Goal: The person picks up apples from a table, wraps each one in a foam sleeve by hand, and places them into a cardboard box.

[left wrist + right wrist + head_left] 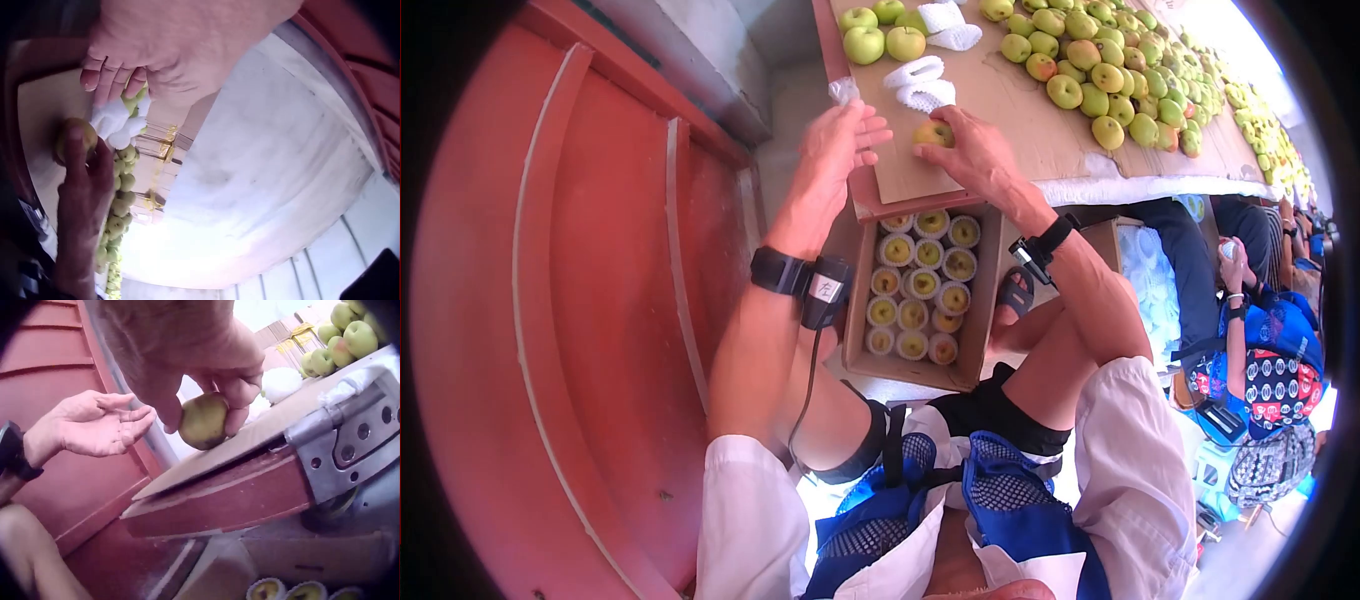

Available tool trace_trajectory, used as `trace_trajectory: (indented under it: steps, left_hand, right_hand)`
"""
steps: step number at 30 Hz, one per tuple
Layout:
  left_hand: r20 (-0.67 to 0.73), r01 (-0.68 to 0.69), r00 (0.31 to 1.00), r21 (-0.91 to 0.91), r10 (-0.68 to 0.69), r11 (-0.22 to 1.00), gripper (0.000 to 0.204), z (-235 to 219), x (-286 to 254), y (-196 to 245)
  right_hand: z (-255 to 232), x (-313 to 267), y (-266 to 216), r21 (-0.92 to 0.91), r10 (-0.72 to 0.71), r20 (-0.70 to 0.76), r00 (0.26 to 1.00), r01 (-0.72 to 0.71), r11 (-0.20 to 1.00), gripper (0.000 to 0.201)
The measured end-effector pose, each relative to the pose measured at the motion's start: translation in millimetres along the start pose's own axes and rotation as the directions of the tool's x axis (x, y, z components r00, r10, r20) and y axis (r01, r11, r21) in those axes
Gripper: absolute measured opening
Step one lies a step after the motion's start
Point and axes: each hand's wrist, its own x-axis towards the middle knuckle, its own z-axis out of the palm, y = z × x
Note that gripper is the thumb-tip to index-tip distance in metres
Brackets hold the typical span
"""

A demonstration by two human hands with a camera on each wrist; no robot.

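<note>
Apple [933, 133] pinched between our right hand's [980, 155] thumb and fingers; left hand [832, 150] open beside, fingers slightly spread.

Red panelled surface [600, 320] along the left in the head view, with raised ribs and pale worn edges; grey wall [705, 60] behind it. Worktop [231, 509] has a thick red edge, scuffed, with a perforated metal fitting [359, 440] at one side. Brown cardboard sheet [1005, 90] covers its top. Left wrist view: broad, pale, mottled surface [262, 150] — wall or ceiling, cannot tell. Strong white glare [140, 244] washes out its lower part — source not distinguishable.
</note>
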Motion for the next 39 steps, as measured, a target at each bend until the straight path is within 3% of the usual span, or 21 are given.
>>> trace_trajectory:
  steps: [4,7,12,18,24,30,33,36,39]
  left_hand:
    - [0.024,-0.003,1.000,0.200,-0.002,0.980,0.046,-5,12,-16]
    - [0.108,-0.080,0.993,0.290,0.050,0.954,0.043,-13,19,-25]
    - [0.149,-0.125,0.986,0.332,0.079,0.935,0.042,-10,24,-23]
    - [0.186,-0.204,0.973,0.421,0.135,0.884,0.038,-3,35,-37]
    - [0.180,-0.229,0.970,0.464,0.162,0.856,0.036,4,36,-40]
    - [0.167,-0.221,0.973,0.451,0.162,0.865,0.035,2,44,-45]
    - [0.160,-0.197,0.977,0.457,0.138,0.867,0.035,5,44,-45]
    - [0.150,-0.167,0.983,0.463,0.109,0.871,0.035,9,41,-41]
    - [0.134,-0.172,0.984,0.486,0.121,0.857,0.034,10,41,-42]
  right_hand:
    - [-4,-4,0,0.002,-0.029,0.051,0.998,0.029,1.000,0.062]
    - [-6,-6,3,0.005,-0.043,0.086,0.995,0.043,0.999,0.067]
    - [2,-3,16,0.043,-0.111,0.031,0.993,0.109,0.993,0.070]
    - [-8,-6,5,0.021,-0.057,0.116,0.992,0.055,0.998,0.075]
    - [-4,-8,11,0.053,-0.066,0.100,0.993,0.061,0.997,0.078]
    - [-10,-11,6,0.104,-0.020,0.082,0.996,0.012,0.995,0.075]
    - [-10,-9,12,0.236,-0.034,0.032,0.999,0.025,0.971,0.069]
    - [-8,5,24,0.271,0.150,0.056,0.987,-0.160,0.949,0.064]
    - [-14,14,32,0.213,0.155,-0.022,0.988,-0.147,0.966,0.050]
